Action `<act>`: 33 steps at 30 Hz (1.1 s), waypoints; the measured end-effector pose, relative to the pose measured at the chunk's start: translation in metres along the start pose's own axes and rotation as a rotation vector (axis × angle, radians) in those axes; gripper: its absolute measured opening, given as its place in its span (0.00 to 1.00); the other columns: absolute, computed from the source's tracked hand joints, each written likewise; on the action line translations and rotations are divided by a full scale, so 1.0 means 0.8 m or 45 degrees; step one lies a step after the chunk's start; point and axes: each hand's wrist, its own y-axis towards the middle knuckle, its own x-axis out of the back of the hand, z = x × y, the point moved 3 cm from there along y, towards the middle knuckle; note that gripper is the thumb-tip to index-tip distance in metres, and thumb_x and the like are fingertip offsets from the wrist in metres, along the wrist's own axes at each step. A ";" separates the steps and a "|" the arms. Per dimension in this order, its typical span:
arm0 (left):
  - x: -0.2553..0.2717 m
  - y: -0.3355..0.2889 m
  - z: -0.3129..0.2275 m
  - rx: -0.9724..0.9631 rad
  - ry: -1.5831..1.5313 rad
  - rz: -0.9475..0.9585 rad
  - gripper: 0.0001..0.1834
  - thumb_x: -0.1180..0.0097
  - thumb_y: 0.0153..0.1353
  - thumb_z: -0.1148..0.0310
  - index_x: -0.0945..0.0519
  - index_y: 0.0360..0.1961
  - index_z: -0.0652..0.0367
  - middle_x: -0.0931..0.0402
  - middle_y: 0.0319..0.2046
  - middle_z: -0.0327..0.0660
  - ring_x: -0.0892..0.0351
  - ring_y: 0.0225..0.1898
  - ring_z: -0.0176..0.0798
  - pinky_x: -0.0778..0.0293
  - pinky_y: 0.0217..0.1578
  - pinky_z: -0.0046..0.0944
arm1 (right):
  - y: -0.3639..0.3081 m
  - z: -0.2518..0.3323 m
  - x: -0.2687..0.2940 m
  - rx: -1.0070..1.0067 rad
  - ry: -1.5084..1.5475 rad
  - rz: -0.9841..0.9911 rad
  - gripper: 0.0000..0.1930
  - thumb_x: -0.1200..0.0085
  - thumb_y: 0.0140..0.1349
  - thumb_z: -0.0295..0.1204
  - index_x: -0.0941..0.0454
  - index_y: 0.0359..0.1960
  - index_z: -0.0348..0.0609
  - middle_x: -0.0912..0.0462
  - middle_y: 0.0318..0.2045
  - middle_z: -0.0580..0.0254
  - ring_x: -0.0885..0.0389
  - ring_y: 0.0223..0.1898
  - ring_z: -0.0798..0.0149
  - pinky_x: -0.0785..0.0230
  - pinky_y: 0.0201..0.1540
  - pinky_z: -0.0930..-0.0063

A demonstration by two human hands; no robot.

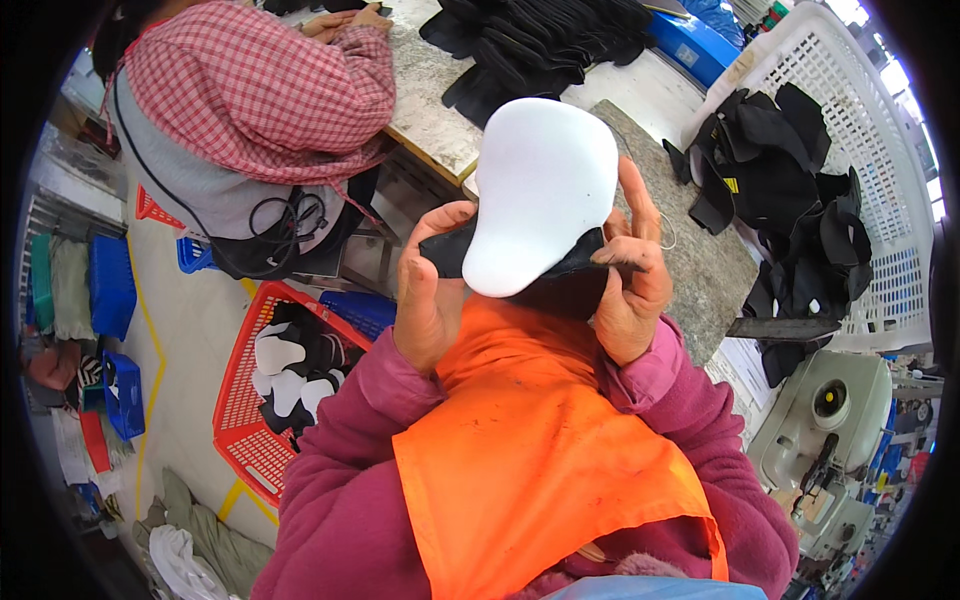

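Observation:
In front of my orange apron I hold up a shoe upper (545, 195) with a smooth white sole side facing me and black fabric flaps at its lower end. My left hand (432, 290) grips the black flap on the left, thumb and fingers closed around it. On the other side, my right hand (635, 270) pinches the black material near the white edge, its upper fingers reaching along the piece. A thin pale loop of thread hangs beside the right fingers. The underside of the piece is hidden.
A grey worktable (690, 250) lies beyond my hands, with a pile of black pieces (540, 40) at the back. A white crate (880, 230) holds black parts at right, above a sewing machine (825, 405). A red basket (240, 400) stands left; a co-worker (260, 90) sits far left.

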 end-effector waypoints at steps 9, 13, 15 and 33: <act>0.000 -0.009 -0.004 -0.078 0.289 -0.008 0.31 0.36 0.62 0.56 0.31 0.57 0.66 0.24 0.46 0.40 0.25 0.45 0.30 0.30 0.48 0.30 | -0.020 -0.025 0.023 -0.603 0.503 -0.532 0.22 0.54 0.71 0.23 0.38 0.66 0.36 0.38 0.69 0.56 0.30 0.62 0.66 0.32 0.61 0.72; -0.003 -0.013 0.014 0.231 0.129 0.204 0.34 0.39 0.61 0.49 0.31 0.58 0.66 0.25 0.50 0.41 0.26 0.46 0.34 0.31 0.52 0.35 | -0.025 -0.024 0.019 -0.505 0.376 -0.465 0.14 0.53 0.71 0.24 0.30 0.56 0.41 0.38 0.69 0.51 0.25 0.58 0.63 0.24 0.55 0.71; 0.000 -0.015 0.020 0.301 -0.071 0.225 0.39 0.45 0.62 0.43 0.33 0.61 0.66 0.28 0.54 0.43 0.28 0.52 0.38 0.34 0.56 0.39 | -0.026 -0.020 0.016 -0.356 0.250 -0.358 0.08 0.53 0.70 0.22 0.27 0.49 0.42 0.40 0.70 0.50 0.28 0.62 0.60 0.26 0.57 0.70; -0.030 -0.005 -0.004 -0.109 0.608 0.198 0.15 0.52 0.68 0.69 0.21 0.45 0.71 0.21 0.38 0.40 0.22 0.38 0.32 0.25 0.41 0.32 | -0.028 0.074 0.075 -0.180 -0.274 -0.296 0.21 0.49 0.65 0.33 0.29 0.59 0.43 0.38 0.66 0.47 0.31 0.62 0.55 0.33 0.57 0.62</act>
